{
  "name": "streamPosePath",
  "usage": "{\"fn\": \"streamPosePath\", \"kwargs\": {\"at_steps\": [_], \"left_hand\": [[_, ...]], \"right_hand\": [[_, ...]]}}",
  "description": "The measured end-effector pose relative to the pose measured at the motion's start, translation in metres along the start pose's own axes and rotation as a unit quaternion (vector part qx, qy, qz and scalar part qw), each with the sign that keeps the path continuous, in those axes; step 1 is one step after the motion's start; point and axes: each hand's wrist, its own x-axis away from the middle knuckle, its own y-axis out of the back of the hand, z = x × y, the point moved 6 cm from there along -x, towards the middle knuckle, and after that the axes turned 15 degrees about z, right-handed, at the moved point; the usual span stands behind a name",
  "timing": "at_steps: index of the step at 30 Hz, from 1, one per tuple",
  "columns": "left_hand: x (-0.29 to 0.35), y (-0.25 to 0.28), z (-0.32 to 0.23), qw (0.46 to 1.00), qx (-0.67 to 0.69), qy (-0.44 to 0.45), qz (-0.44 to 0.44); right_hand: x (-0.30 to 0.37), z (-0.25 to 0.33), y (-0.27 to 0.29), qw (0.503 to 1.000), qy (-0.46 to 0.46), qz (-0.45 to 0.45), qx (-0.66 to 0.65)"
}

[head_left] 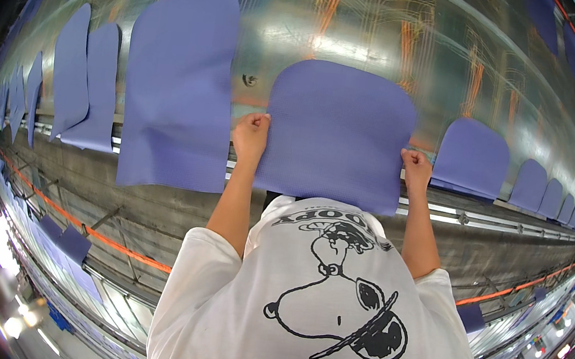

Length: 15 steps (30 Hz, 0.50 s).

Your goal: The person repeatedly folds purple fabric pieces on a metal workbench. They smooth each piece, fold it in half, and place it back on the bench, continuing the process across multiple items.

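A purple sheet (340,132) with rounded far corners lies in front of me on a shiny metal table (276,35), its near end reaching over the table's near edge. At the sheet's left edge, my left hand (250,135) is closed in a pinch, the fingertips on the rim. My right hand (415,171) pinches the right edge a little closer to me. The thumbs and fingers cover the gripped spots. Left of my left hand, a longer purple sheet (177,94) hangs over the same edge, slightly wavy. A smaller rounded purple sheet (473,158) lies to the right of my right hand.
Farther left, more purple sheets (102,85) overlap and hang over the edge; several rounded ones (529,184) line up to the right. A metal rail (466,219) runs along the near edge. An orange strip (114,248) runs behind me. Orange and yellow marks (408,47) streak the table.
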Motion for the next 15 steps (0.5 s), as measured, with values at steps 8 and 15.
{"fn": "streamPosePath", "kwargs": {"at_steps": [8, 15], "left_hand": [[-0.0004, -0.0008, 0.0008, 1.0, 0.002, 0.014, 0.006], [-0.0058, -0.0034, 0.001, 0.998, -0.047, -0.031, 0.016]], "right_hand": [[0.0009, -0.0003, 0.0002, 1.0, 0.008, 0.004, 0.013], [0.0045, 0.0017, 0.0016, 1.0, 0.006, -0.011, 0.016]]}}
